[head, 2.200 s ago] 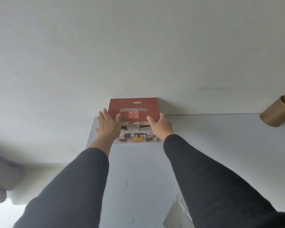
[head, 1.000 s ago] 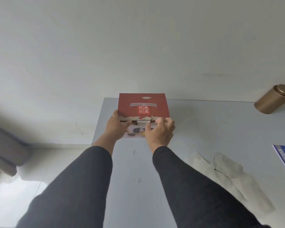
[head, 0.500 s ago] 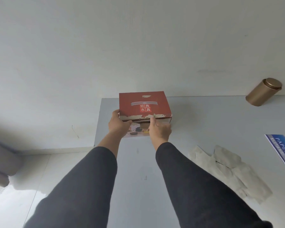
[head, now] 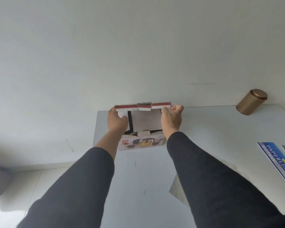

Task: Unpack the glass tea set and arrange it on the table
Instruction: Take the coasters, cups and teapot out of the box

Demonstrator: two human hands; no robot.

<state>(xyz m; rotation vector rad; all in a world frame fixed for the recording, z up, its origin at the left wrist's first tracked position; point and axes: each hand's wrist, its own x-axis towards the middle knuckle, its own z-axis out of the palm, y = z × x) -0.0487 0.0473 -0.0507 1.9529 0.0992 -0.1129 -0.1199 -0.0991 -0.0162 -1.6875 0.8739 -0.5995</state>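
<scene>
The tea set box point(head: 141, 143) stands at the far left corner of the grey table point(head: 204, 145), its printed front showing a teapot and cups. Its red lid point(head: 142, 106) is lifted up and tipped back, so I see the white underside. My left hand point(head: 116, 121) grips the lid's left front edge. My right hand point(head: 171, 120) pinches the lid's right front edge. Inside the box I glimpse white packing and something dark; the glassware itself is hidden.
A gold tin canister point(head: 252, 102) stands at the back right by the wall. Crumpled white paper point(head: 178, 190) lies near my right sleeve. Blue and green printed paper packs point(head: 276, 162) sit at the right edge. The table's left edge drops to the floor.
The box lid was shut a moment ago; both hands have now swung it up and back, exposing the inside of the box.
</scene>
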